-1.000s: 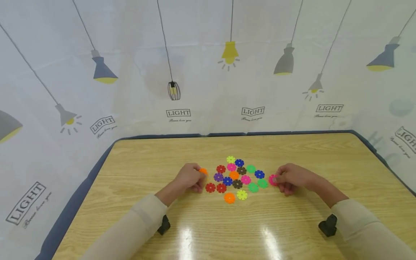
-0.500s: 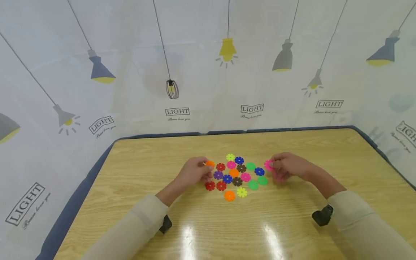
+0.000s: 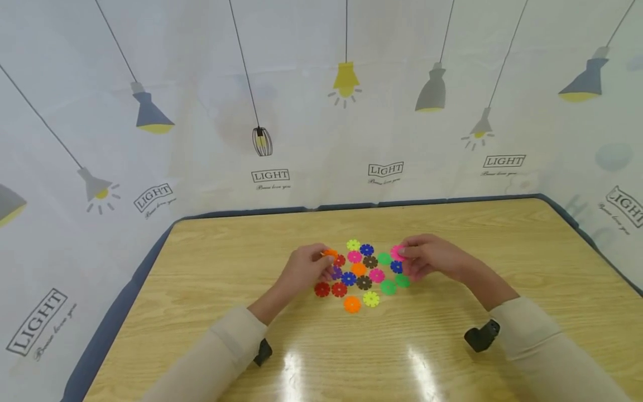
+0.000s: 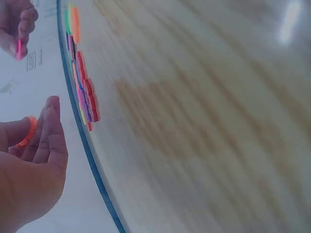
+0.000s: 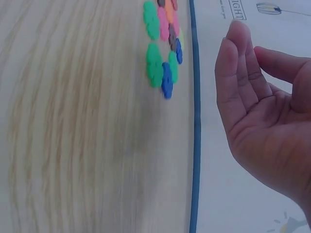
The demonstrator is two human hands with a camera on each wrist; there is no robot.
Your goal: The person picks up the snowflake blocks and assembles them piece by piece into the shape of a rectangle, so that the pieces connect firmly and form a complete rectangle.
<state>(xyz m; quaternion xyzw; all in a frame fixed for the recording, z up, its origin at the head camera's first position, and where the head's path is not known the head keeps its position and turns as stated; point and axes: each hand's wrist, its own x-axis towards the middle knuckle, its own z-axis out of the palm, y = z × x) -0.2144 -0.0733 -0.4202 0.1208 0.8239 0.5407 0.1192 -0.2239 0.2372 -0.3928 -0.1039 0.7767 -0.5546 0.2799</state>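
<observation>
My left hand point(image 3: 307, 269) pinches an orange notched plastic disc point(image 3: 330, 254) between thumb and fingers, raised over the left side of the spread discs. Opposite it, my right hand point(image 3: 431, 257) pinches a pink notched disc point(image 3: 397, 253) above the right side. In the left wrist view the orange disc point(image 4: 32, 130) sits between thumb and forefinger, and the pink disc point(image 4: 19, 49) shows farther off. Below the hands, several flower-like discs lie flat: a purple disc point(image 3: 336, 273) partly hidden by the left fingers, a brown disc point(image 3: 364, 282), and a blue disc point(image 3: 397, 267) beside the right fingers.
The discs lie in a loose cluster on the wooden table point(image 3: 372, 357), with an orange disc point(image 3: 352, 304) and a yellow disc point(image 3: 371, 299) nearest me. A printed curtain point(image 3: 301, 111) stands behind the table's far edge. Black wrist cameras hang under both sleeves.
Both hands have risen and moved inward with their discs, the left to the right and the right to the left. The discs on the table stay in the same arrangement.
</observation>
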